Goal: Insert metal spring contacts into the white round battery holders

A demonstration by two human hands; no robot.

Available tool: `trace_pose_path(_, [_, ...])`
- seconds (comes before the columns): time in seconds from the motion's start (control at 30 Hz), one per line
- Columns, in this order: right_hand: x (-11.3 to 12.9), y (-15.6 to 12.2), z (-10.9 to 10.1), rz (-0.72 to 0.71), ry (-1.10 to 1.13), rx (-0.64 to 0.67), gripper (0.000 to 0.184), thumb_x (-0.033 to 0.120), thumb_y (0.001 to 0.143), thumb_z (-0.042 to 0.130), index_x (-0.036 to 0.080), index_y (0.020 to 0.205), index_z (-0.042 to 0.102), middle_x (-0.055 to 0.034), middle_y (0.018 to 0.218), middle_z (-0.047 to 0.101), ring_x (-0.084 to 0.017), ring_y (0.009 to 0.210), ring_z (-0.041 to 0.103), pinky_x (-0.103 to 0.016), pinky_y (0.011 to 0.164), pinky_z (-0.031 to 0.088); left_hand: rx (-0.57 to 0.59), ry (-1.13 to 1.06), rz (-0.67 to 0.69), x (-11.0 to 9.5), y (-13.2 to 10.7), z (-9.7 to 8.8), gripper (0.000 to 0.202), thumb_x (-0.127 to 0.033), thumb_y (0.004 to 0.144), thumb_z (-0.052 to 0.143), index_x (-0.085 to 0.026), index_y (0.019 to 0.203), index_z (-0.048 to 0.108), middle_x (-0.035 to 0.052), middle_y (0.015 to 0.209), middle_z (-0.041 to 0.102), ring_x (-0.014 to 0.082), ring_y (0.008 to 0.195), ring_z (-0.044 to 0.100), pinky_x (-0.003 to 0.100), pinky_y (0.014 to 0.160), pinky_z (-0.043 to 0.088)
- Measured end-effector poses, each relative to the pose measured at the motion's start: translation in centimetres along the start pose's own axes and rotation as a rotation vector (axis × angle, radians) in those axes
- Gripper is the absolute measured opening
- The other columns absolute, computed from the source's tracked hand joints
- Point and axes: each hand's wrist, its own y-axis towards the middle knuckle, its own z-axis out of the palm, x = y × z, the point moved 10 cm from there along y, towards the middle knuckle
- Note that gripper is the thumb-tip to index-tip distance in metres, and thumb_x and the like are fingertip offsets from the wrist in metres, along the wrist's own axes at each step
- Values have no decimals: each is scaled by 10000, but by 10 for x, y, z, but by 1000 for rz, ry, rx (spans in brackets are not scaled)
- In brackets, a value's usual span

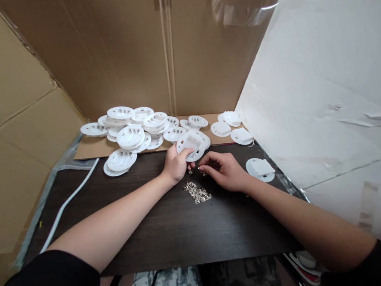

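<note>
My left hand (176, 163) grips a round white plastic battery holder (193, 141), its thumb lying over the slotted face. Close by on the right, my right hand (223, 170) has thumb and forefinger pinched on a small shiny metal battery contact (201, 170), partly covered by the fingers. Below both hands lies a loose heap of metal contacts (198, 192) on the dark table (154, 234). One more white disc seems to sit just behind the held one.
Many white discs (121, 160) are piled at the back left on a cardboard sheet (87, 149). Several others (259, 170) lie face down at the right. A white cable (67, 204) crosses the table's left side. Cardboard walls (119, 48) and a white panel (337, 73) enclose it.
</note>
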Motion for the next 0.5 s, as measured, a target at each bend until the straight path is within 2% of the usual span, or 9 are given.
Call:
trace_pose_path(0.13, [-12,0,-12,62,214,-171,164,382,988,768,227,1040,747,-52,935,781,-193,780,713,-342,709,585,-27,62,-6,-3,-3,0,232,-241,766,730,-170,925,577,-32,550,612,122,386,541,226,356,370])
trace_pose_path(0.23, [-22,1,-15,111,297,-230,221,381,959,793,221,1105,746,-68,966,784,-192,779,717,-344,689,605,-18,85,-3,-6,-4,2,275,-220,750,730,-167,975,581,-42,578,616,120,376,539,223,337,359])
trace_pose_path(0.37, [-29,-1,-24,161,270,-316,321,399,916,831,206,1165,772,-81,959,804,-194,741,718,-349,654,614,23,105,-8,-5,-4,6,309,-202,762,724,-156,1047,611,-38,594,629,122,373,550,220,342,363])
trace_pose_path(0.5, [-24,-4,-40,147,111,-419,222,407,921,827,205,1015,832,-66,891,813,-199,719,717,-381,709,623,90,165,-21,-1,-6,12,257,-228,793,771,-154,1000,637,-16,597,646,133,382,580,220,351,376])
